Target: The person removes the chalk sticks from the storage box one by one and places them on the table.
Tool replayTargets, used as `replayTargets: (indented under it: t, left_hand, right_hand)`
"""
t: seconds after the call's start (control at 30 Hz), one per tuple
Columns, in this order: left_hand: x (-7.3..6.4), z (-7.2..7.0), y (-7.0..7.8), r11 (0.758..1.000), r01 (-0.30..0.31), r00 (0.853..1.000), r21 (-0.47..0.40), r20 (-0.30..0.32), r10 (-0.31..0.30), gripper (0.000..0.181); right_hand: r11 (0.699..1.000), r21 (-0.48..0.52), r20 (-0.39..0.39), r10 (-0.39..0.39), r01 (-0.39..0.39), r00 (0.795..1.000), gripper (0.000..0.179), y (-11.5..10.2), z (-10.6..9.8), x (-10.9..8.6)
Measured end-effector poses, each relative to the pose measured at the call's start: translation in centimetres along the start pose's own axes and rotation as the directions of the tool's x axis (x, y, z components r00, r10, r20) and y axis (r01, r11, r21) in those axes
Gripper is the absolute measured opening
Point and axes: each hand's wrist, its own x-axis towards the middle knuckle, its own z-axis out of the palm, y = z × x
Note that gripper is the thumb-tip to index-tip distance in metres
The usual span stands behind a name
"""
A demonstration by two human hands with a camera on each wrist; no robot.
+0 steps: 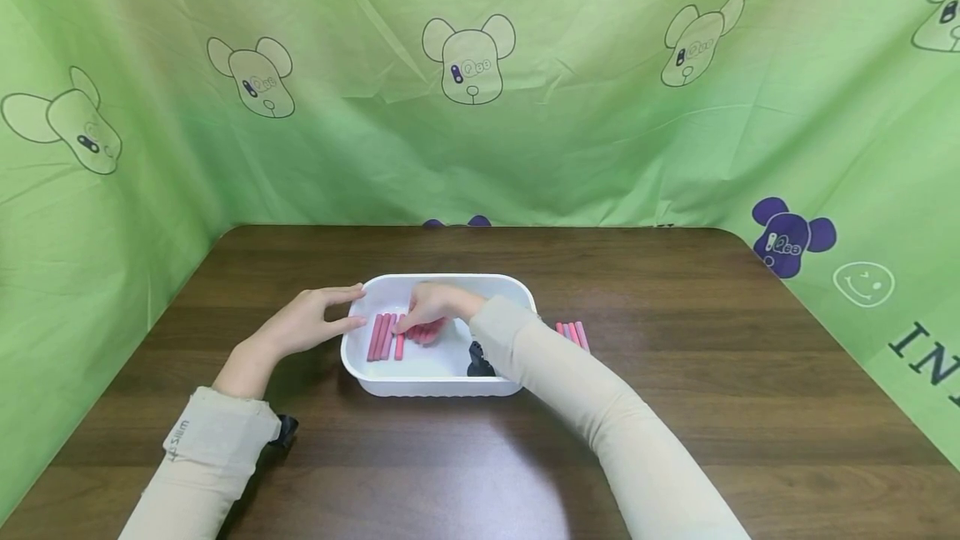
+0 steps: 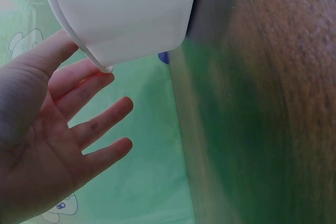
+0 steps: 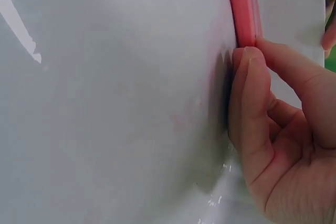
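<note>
A white tray (image 1: 450, 280) stands on the brown table (image 1: 675, 407). Three pink sticks (image 1: 381, 337) lie side by side in its left half. My left hand (image 1: 315, 319) is beside the tray with straight fingers on its left rim; the left wrist view shows the open palm (image 2: 63, 129) under the tray's wall (image 2: 131, 14). My right hand (image 1: 435, 307) reaches inside the tray. In the right wrist view its fingers (image 3: 252, 108) are curled, with one fingertip against the end of a pink stick (image 3: 242, 14) that lies on the tray floor (image 3: 105, 103).
A few more pink sticks (image 1: 573, 333) lie on the table just right of the tray. Green printed cloth (image 1: 480, 107) hangs along the back and both sides. Bare wood stretches in front of the tray and to the far right.
</note>
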Motion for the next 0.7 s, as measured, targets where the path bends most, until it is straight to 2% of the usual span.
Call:
replayTargets:
  t: [0.37, 0.57, 0.7]
  left_hand:
    - [0.1, 0.1, -0.2, 1.0, -0.005, 1.0, 0.0, -0.005, 0.005, 0.054]
    - [0.2, 0.2, -0.2, 1.0, 0.002, 1.0, -0.002, -0.005, -0.002, 0.054]
    - [0.2, 0.1, -0.2, 1.0, 0.013, 1.0, -0.004, 0.004, -0.013, 0.055]
  right_hand:
    - [0.998, 0.053, 0.077, -0.023, 0.019, 0.997, 0.025, 0.1, -0.2, -0.1]
    - [0.998, 0.07, 0.141, -0.019, 0.009, 0.99, 0.024, 0.4, -0.9, -0.2]
    - [0.997, 0.078, 0.155, -0.009, -0.004, 0.988, 0.023, 0.4, -1.4, -0.4]
